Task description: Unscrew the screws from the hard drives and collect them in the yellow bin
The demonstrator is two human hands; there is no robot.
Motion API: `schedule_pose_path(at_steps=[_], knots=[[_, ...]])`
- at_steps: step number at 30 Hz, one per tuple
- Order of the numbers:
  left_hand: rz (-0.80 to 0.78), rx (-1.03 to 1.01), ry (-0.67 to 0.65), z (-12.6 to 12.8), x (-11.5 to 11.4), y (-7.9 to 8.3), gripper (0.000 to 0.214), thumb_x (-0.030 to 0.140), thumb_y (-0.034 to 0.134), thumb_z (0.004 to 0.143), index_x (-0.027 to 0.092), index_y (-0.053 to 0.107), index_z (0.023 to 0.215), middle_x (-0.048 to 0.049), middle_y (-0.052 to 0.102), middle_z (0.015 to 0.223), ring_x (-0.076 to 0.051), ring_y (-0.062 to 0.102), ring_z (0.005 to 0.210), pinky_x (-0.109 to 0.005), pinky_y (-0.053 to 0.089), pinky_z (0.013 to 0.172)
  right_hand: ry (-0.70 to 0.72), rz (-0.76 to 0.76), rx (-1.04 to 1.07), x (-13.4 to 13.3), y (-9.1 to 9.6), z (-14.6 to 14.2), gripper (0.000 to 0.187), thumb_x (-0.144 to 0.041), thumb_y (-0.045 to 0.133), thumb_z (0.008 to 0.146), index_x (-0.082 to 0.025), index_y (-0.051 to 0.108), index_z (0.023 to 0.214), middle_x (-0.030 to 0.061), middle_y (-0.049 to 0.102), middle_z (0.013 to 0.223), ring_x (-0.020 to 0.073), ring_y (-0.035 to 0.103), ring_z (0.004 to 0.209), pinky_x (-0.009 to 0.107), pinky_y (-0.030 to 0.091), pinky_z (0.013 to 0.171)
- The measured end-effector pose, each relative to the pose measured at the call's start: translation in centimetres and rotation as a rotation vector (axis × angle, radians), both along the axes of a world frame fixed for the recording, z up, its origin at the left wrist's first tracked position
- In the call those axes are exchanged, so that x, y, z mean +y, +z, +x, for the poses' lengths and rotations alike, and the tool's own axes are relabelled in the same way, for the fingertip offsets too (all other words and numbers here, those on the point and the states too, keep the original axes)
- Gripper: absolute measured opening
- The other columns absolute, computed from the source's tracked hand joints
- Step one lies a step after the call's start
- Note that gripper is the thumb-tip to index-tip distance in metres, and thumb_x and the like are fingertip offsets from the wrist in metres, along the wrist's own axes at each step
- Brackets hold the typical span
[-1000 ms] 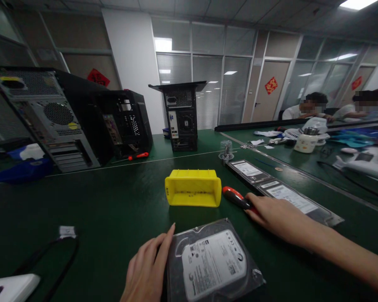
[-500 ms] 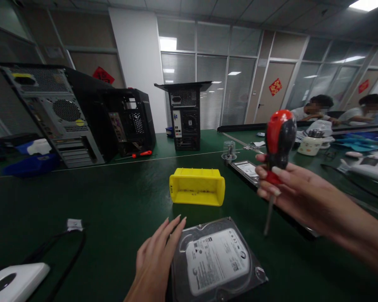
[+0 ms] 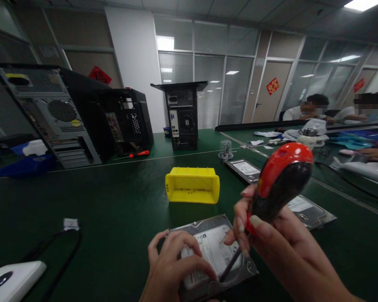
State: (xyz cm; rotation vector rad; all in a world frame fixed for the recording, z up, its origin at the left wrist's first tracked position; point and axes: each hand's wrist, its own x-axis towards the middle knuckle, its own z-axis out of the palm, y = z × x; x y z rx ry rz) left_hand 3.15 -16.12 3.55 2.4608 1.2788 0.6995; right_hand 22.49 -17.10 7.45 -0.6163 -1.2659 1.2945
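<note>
A hard drive [image 3: 208, 243] with a white label lies flat on the green table in front of me. My left hand [image 3: 179, 260] is curled over its left side, fingers at the far edge and one fingertip beside the tip of the screwdriver [image 3: 283, 180]. That screwdriver has a thick red and black handle, held by my right hand [image 3: 267, 239] and tilted. Its shaft [image 3: 231, 264] slopes down to the drive's near edge. Fingers hide part of the label. Just beyond the drive, a yellow bin [image 3: 192, 186] rests on its side, opening toward me.
More hard drives [image 3: 244, 167] lie to the right, partly behind my right hand. Computer cases [image 3: 182, 113] stand at the back and left, with another red screwdriver [image 3: 139, 154] beside them. A cable [image 3: 66, 260] and white device [image 3: 15, 279] lie at left. People [image 3: 315, 107] sit far right.
My right hand has brought the screwdriver left and down, its tip now at the drive's near edge. My left hand has moved further over the drive and curled its fingers.
</note>
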Motion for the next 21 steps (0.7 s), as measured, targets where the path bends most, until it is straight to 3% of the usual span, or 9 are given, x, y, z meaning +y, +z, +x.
schedule_pose_path(at_steps=[6, 12, 21], knots=[[-0.102, -0.014, -0.010, 0.0, 0.3, -0.1, 0.019, 0.039, 0.082, 0.059, 0.034, 0.073, 0.075, -0.0016, 0.062, 0.098, -0.032, 0.056, 0.104, -0.057, 0.026, 0.098, 0.053, 0.011, -0.058, 0.0, -0.2, -0.6, 0.022, -0.034, 0.053, 0.091, -0.034, 0.051, 0.112, -0.0017, 0.055, 0.086, 0.0107, 0.061, 0.080, 0.024, 0.052, 0.074], [-0.088, -0.053, -0.022, -0.1, 0.3, -0.3, 0.019, 0.035, 0.079, 0.061, 0.032, 0.072, 0.077, -0.0022, 0.063, 0.098, -0.031, 0.056, 0.103, -0.058, 0.025, 0.096, 0.082, -0.006, -0.055, 0.1, -0.5, -1.2, 0.022, -0.035, 0.052, 0.091, -0.036, 0.051, 0.113, -0.0034, 0.055, 0.088, 0.0086, 0.060, 0.081, 0.022, 0.051, 0.077], [-0.138, -0.047, 0.002, 0.1, 0.7, -0.4, 0.030, 0.036, 0.087, 0.051, 0.035, 0.073, 0.077, 0.0002, 0.066, 0.097, -0.033, 0.055, 0.105, -0.060, 0.025, 0.097, 0.101, -0.014, -0.040, 0.0, -0.6, -0.9, 0.023, -0.032, 0.050, 0.093, -0.039, 0.050, 0.115, -0.0037, 0.054, 0.090, 0.0081, 0.060, 0.083, 0.021, 0.052, 0.077]])
